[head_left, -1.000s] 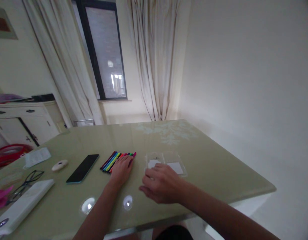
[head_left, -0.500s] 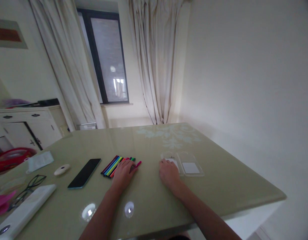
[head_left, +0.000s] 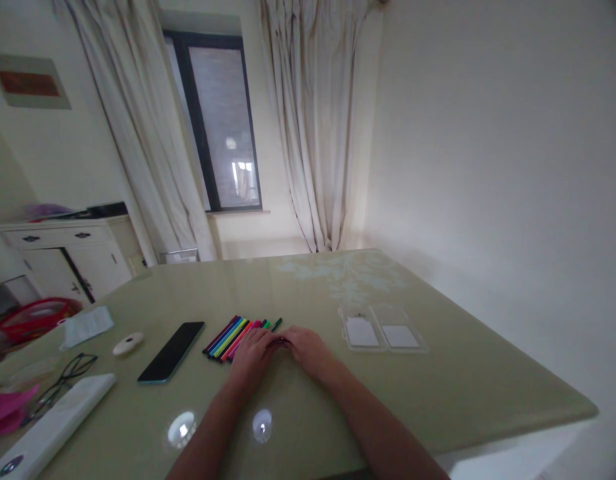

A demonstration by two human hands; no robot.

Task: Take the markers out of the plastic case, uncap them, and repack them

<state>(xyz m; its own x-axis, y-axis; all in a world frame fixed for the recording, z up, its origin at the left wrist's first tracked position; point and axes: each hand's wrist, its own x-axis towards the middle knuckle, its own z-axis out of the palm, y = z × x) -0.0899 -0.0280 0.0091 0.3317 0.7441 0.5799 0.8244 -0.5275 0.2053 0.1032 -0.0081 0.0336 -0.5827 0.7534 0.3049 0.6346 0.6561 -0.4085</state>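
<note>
A row of coloured marker pens (head_left: 229, 339) lies slanted side by side on the table. My left hand (head_left: 252, 355) rests over the right end of the row, fingers closed and thumb side toward the right. My right hand (head_left: 308, 349) meets it there, fingertips pinched together. Between the two hands a small dark reddish piece of a marker (head_left: 282, 342) shows; most of it is covered by fingers. A green marker (head_left: 277, 325) pokes out just beyond the fingertips. To the right, a clear plastic case (head_left: 379, 341) lies opened flat with white cards (head_left: 361, 331) inside.
Left of the markers lie a black phone (head_left: 172, 352), a white oval object (head_left: 129, 344), eyeglasses (head_left: 63, 381) and a long white device (head_left: 53, 423). A face mask (head_left: 88, 327) is near the table's left edge. A wall (head_left: 488, 200) stands along the right side.
My right hand has left the plastic case and moved left to meet my left hand. The magenta marker end that stuck out of my left hand is now mostly hidden. The view has shifted slightly.
</note>
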